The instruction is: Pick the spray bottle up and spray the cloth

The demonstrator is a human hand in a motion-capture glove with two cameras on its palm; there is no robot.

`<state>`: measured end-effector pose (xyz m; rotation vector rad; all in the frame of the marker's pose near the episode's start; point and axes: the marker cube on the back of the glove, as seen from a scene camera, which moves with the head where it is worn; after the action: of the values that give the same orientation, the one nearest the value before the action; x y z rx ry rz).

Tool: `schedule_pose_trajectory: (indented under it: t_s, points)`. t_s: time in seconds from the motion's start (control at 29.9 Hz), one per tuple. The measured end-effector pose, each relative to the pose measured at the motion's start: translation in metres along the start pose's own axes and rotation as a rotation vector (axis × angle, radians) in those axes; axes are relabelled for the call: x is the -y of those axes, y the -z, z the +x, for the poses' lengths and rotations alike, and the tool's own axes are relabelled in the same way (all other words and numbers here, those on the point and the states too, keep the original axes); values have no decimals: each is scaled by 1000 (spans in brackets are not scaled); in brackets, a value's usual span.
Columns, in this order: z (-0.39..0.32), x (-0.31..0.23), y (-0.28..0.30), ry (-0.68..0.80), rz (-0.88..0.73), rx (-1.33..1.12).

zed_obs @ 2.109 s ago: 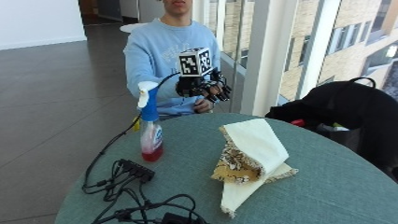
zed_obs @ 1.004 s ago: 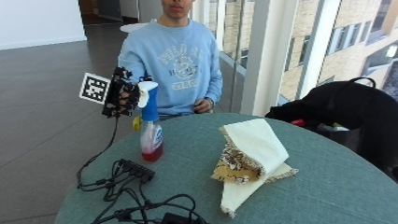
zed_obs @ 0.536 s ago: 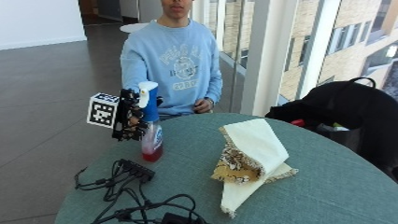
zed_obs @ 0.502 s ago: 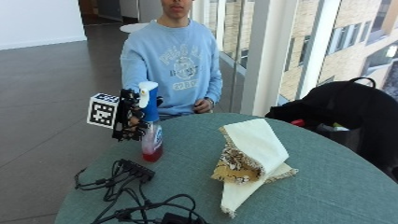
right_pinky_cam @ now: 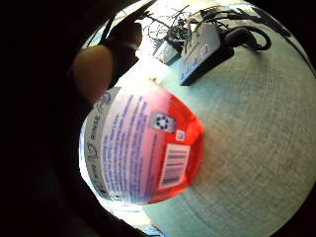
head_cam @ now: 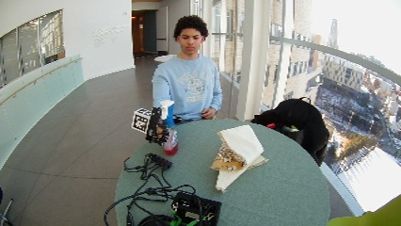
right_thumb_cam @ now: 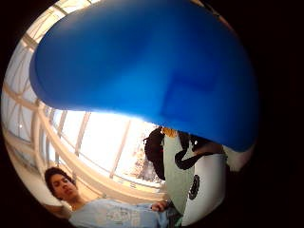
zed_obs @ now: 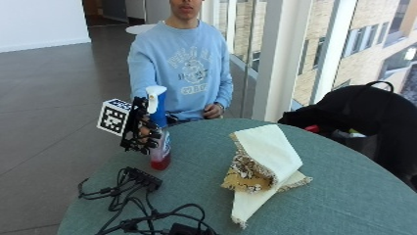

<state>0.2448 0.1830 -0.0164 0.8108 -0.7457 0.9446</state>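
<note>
One gloved right hand [zed_obs: 140,131], fingers curled round the spray bottle [zed_obs: 158,132], which stands on the worktop [zed_obs: 338,196] at its edge. Cloth [zed_obs: 264,166] lies well apart. Bottle to be lifted upright, nozzle turned clothward before triggering.

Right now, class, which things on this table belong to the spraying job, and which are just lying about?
Job: spray bottle, gripped by the gloved right hand; cream cloth.
Lying about: power strip, black cables, black bag.

Light blue sweatshirt [zed_obs: 186,63] with white chest print — black glove [zed_obs: 140,128] on the right
</note>
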Motion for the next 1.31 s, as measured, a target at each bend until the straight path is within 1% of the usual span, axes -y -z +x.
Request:
schedule_pose_trajectory:
  t_s: [0.23,0.44,0.54,0.67,0.8,1.1,1.31]
  points:
    - [0,-1,0,20,31,-31]
    - [-10,2,-3,83,-17,-29]
    - [-26,3,-9,123,-119,-44]
    - [-48,7,-19,186,-324,-96]
    - [-74,22,-42,210,-464,-162]
    - [-107,47,-92,181,-696,-305]
    - [-112,53,-117,168,-809,-394]
